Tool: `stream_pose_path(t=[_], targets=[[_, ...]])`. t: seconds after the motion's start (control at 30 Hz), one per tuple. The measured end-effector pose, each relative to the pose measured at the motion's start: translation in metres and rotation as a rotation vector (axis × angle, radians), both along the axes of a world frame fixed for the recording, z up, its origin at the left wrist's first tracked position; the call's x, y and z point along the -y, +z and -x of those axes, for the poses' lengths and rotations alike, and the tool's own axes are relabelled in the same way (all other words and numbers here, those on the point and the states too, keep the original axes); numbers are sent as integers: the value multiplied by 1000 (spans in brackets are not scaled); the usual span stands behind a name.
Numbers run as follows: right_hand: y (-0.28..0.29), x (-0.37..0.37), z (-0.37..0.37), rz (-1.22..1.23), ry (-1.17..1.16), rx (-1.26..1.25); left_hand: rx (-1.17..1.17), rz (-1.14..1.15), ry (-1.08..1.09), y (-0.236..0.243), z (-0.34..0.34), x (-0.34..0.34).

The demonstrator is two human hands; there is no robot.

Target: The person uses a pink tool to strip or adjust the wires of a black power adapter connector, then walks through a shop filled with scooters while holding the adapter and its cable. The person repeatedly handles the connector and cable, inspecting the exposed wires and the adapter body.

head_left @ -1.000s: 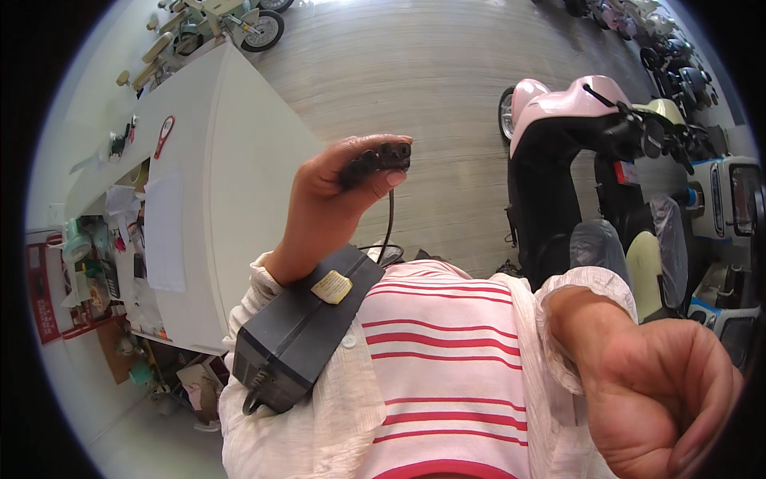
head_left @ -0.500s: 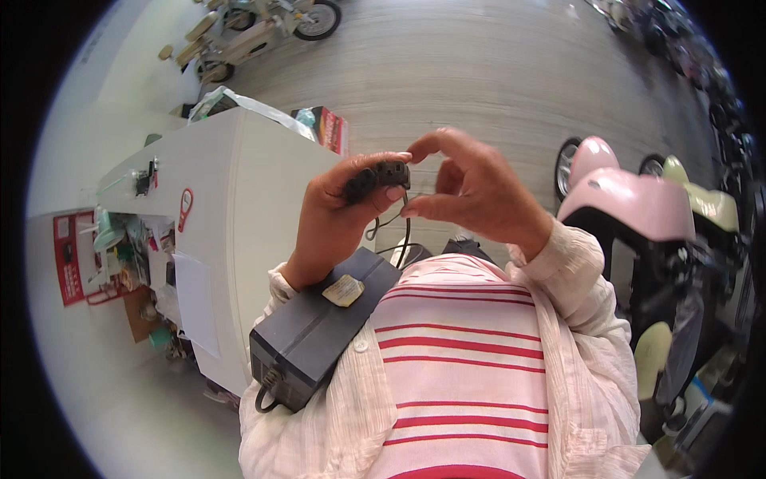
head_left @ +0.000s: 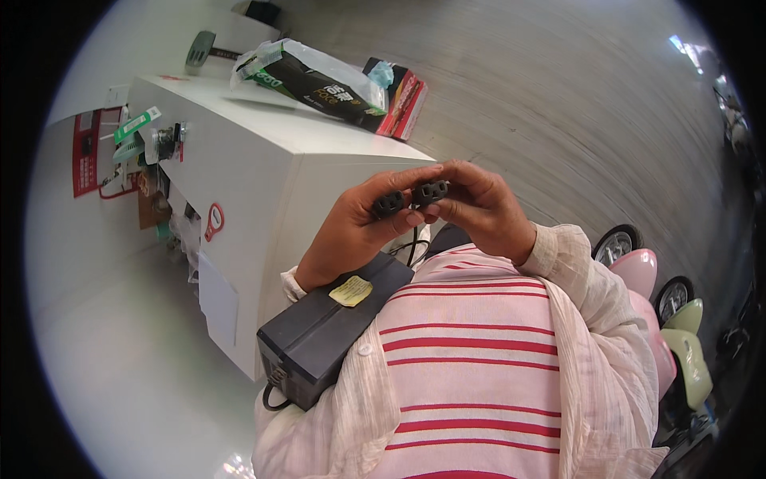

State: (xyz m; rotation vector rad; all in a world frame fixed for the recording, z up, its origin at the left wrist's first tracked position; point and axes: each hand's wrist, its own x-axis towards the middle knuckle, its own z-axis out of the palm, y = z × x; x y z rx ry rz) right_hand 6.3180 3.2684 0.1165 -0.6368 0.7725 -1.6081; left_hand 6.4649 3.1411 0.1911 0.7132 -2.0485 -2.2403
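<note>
In front of my chest, my left hand [head_left: 345, 227] is closed around a black cable connector [head_left: 388, 204], its socket face turned up. Beside it my right hand [head_left: 493, 214] pinches a second black cable connector [head_left: 431, 191] with several slots in its end. The fingertips of both hands nearly meet between the two connectors. A dark cable [head_left: 413, 246] hangs below the hands. The black power adapter brick [head_left: 331, 329], with a yellowish label on top, rests tilted between my left forearm and my body; a short cord loops from its near end.
To the left stands a white counter [head_left: 255, 180]. A plastic-wrapped black and green pack [head_left: 319, 84] and a red box [head_left: 405, 104] sit along its far edge. Pink and light green scooters [head_left: 638, 275] are parked at the right. Grey floor [head_left: 542, 96] stretches ahead.
My right hand has closed on one of the two connectors, which were both in my left hand. The view has turned, showing more of the counter top and less of the scooters.
</note>
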Motion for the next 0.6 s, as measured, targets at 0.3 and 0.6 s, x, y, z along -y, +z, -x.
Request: stream_pose_path(t=[0.3, 0.6], targets=[[-29, 71, 46, -1, 216, 112, 179, 132, 110, -3, 40, 46], [-27, 95, 67, 18, 363, 181, 328, 175, 239, 12, 61, 46]])
